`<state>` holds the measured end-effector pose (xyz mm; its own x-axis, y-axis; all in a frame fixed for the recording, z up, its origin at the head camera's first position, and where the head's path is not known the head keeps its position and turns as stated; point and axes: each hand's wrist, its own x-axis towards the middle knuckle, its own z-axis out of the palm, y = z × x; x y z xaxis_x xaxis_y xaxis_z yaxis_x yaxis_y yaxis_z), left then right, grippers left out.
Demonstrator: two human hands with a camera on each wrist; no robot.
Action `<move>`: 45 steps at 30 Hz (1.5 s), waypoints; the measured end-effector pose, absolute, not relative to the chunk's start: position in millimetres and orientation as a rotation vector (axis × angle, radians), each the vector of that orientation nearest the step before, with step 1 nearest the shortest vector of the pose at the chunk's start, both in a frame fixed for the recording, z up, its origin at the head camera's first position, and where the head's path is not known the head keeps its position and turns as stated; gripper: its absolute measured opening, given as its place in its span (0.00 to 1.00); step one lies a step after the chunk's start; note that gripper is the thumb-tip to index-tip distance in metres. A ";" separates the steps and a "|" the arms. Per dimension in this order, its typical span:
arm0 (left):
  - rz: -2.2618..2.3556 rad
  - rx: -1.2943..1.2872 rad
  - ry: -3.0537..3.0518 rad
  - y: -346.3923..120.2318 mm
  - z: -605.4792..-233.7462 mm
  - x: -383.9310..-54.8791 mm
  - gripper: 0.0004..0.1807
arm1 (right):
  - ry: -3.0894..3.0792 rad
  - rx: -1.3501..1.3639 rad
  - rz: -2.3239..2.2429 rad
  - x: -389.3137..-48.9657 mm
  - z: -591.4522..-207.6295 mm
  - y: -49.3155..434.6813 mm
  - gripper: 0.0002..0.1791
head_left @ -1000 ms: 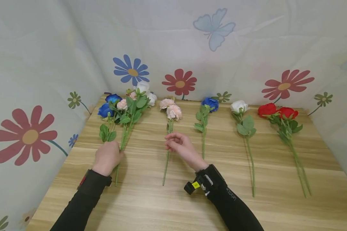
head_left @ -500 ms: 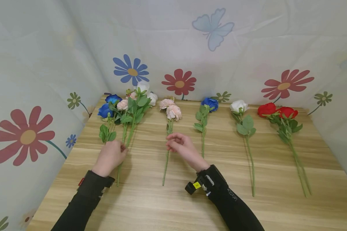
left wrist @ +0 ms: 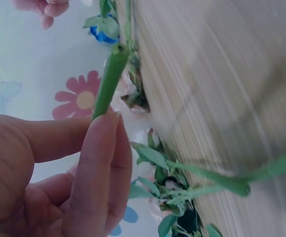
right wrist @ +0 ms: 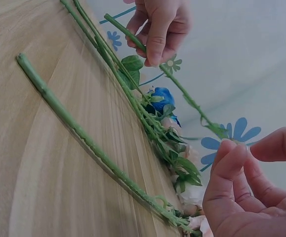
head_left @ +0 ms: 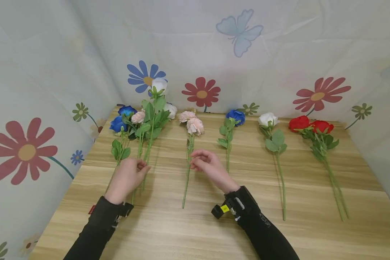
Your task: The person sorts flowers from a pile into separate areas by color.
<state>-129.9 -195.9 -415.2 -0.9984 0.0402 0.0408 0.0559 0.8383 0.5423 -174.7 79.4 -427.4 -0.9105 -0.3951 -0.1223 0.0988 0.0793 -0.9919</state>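
Observation:
My left hand [head_left: 126, 178] pinches the green stem [left wrist: 111, 74] of a white rose [head_left: 159, 84] between thumb and fingers. That rose is lifted off the wooden table, its head against the backdrop. Below it at the left lie blue roses [head_left: 118, 124], a pink flower [head_left: 138, 117] and another white rose [head_left: 171, 110]. My right hand [head_left: 211, 169] hovers over the stem of a pink two-headed flower [head_left: 195, 126], fingers loosely bent and holding nothing. In the right wrist view, the stem of this pink flower [right wrist: 83, 136] lies on the table, apart from the right fingers.
Farther right on the table [head_left: 247, 231] lie a blue rose [head_left: 236, 117], a white rose [head_left: 268, 119] and red roses [head_left: 321, 126], stems toward me. A floral-printed curtain [head_left: 182, 39] rises behind the table and along its sides.
My left hand has moved a little right, taking the white rose up from the left group. The right hand has shifted slightly right, its fingers still loosely bent.

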 end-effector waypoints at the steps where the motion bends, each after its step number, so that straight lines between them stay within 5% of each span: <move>1: -0.897 -0.086 -2.968 -193.4 -414.9 -129.1 0.11 | 2.008 -0.300 -1.890 -175.0 -427.6 80.5 0.19; 32: -1.386 -0.404 -2.749 -65.6 -442.1 -156.2 0.07 | 2.194 -0.160 -2.073 -187.4 -416.9 122.7 0.16; 45: -1.436 -0.504 -2.774 -49.2 -445.1 -155.1 0.07 | 2.241 -0.108 -2.094 -191.6 -414.4 131.0 0.21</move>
